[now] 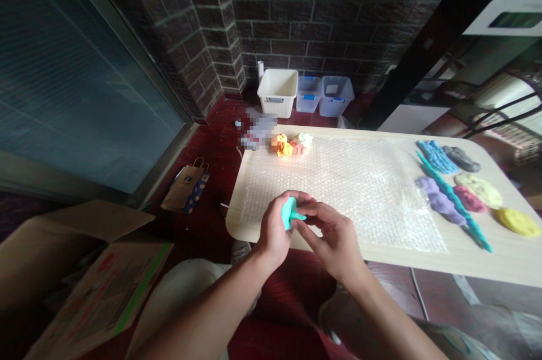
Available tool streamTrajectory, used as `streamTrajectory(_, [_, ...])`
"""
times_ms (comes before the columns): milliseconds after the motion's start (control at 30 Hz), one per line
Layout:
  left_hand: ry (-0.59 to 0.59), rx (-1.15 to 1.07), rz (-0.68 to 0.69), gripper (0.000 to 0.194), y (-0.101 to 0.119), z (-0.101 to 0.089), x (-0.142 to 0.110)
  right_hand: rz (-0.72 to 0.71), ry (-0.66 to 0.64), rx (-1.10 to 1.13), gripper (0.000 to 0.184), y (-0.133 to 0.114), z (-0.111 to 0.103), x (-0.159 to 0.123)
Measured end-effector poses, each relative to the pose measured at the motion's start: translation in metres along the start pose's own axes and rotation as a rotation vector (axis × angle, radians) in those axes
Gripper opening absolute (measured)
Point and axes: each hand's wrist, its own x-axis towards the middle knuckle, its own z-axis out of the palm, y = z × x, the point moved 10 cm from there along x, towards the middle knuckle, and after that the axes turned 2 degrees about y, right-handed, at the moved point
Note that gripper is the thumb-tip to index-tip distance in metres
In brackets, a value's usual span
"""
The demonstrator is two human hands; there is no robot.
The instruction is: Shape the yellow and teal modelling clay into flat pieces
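Note:
A lump of turquoise modelling clay is held over the table's near edge, flattened on one side with a thin tip sticking out to the right. My left hand cups it, fingers wrapped behind. Thumb and fingers of my right hand pinch around that thin tip. Beneath lies a sheet of bubble wrap on the pale wooden table. On the right rests a long twisted turquoise clay roll, with purple clay, blue clay, pink clay and yellow clay around it.
Orange clay pieces and a pale clay piece sit at the far left table corner. A white bin and clear plastic boxes stand by the brick wall. To the left are a paper bag and an open cardboard box.

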Motion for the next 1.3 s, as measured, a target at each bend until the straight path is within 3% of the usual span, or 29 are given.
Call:
streamTrajectory(233, [-0.083, -0.347, -0.312, 0.042, -0.013, 0.011, 0.007, -0.034, 0.019, -0.076, 0.044, -0.013, -0.026, 0.011])
streamTrajectory(367, [0.001, -0.378, -0.409, 0.048, -0.018, 0.013, 0.000, -0.190, -0.016, -0.293, 0.064, -0.025, -0.021, 0.008])
streamTrajectory(600, [0.008, -0.342, -0.502, 0.050, -0.033, 0.016, -0.008, -0.203, -0.066, -0.370, 0.056, -0.030, -0.012, 0.007])
streamTrajectory(767, [-0.067, -0.298, -0.400, 0.052, -0.020, 0.008, 0.002, -0.185, 0.040, -0.347, 0.059, -0.028, -0.029, 0.005])
streamTrajectory(933, [0.002, -0.201, -0.294, 0.057, 0.010, -0.015, 0.012, -0.181, 0.182, -0.417, 0.060, -0.024, -0.057, -0.009])
streamTrajectory(1033, [0.038, -0.161, -0.255, 0.053, 0.022, -0.022, 0.014, -0.122, 0.229, -0.278, 0.058, -0.020, -0.077, -0.017])
streamTrajectory(1167, [0.037, -0.125, -0.269, 0.047, 0.020, -0.021, 0.013, 0.040, 0.296, -0.006, 0.051, -0.009, -0.105, -0.032])
streamTrajectory(1300, [0.029, -0.106, -0.269, 0.042, 0.015, -0.014, 0.013, 0.116, 0.355, -0.007, 0.052, -0.010, -0.132, -0.050])
